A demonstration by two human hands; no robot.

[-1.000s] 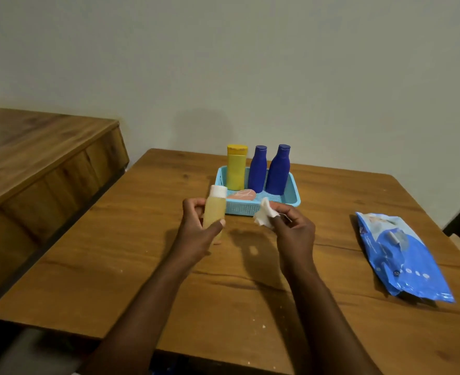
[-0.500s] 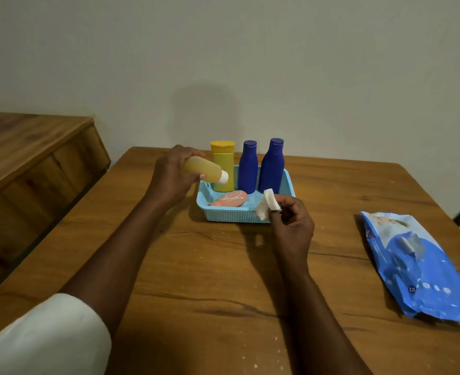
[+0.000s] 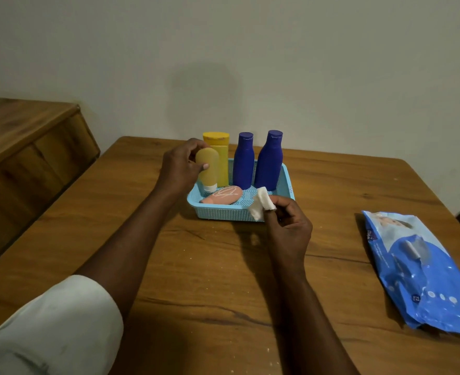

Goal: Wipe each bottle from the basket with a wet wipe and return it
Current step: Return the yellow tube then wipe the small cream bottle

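Observation:
A light blue mesh basket (image 3: 223, 212) sits on the wooden table. Inside stand a yellow bottle (image 3: 220, 150) and two dark blue bottles (image 3: 243, 161) (image 3: 269, 161); a pink tube (image 3: 223, 196) lies flat at the front. My left hand (image 3: 178, 169) grips a small amber bottle (image 3: 208, 166) with a white cap, held cap-down over the basket's left end, its cap at the basket floor. My right hand (image 3: 288, 228) pinches a crumpled white wet wipe (image 3: 261, 204) just in front of the basket's right front edge.
A blue pack of wet wipes (image 3: 418, 269) lies on the table to the right, near the edge. A wooden cabinet (image 3: 26, 147) stands to the left of the table. A plain wall rises behind the table.
My left hand carried the amber bottle from in front of me to the basket and turned it cap-down into the left end. My right hand kept the wipe by the basket front.

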